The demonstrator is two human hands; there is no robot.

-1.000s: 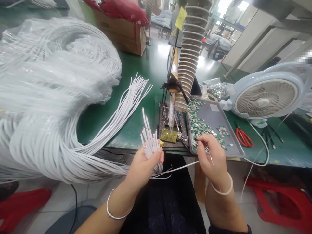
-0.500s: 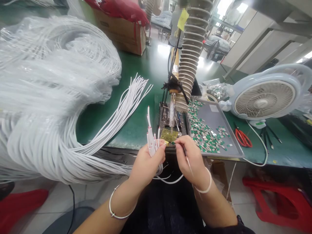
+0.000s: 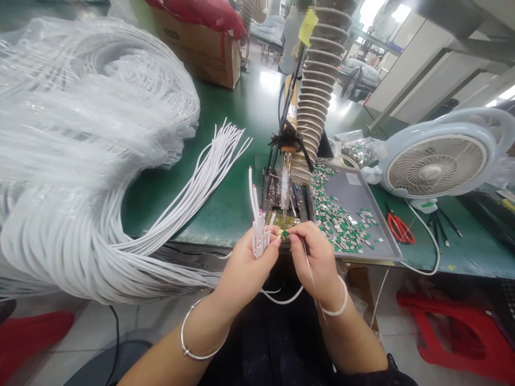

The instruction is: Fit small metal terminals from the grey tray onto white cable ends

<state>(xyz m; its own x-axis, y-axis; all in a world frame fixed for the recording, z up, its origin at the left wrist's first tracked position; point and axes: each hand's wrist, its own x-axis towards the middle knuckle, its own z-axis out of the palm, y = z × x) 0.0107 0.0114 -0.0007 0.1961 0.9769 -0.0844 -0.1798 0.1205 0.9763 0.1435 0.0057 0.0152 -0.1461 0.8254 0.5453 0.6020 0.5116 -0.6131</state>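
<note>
A bunch of white cables with reddish ends stands up out of my left hand, which is closed round it. Between the thumb and finger of that hand is a cable end with a yellowish tip. My right hand pinches a small green connector board, which meets that cable end. A thin silvery wire, likely solder wire, runs from the right fingers down past the wrist. Just above the fingertips, a soldering iron is fixed tip down over a yellowish pad.
A grey tray of small green-and-metal connectors is at the right, beside red-handled pliers and a fan. A ribbed hose hangs behind the iron. Plastic-wrapped white cables cover the left side.
My left hand has moved slightly right and its cables have shifted with it. The cable end and the green board, earlier slightly apart, now meet near the iron's tip.
</note>
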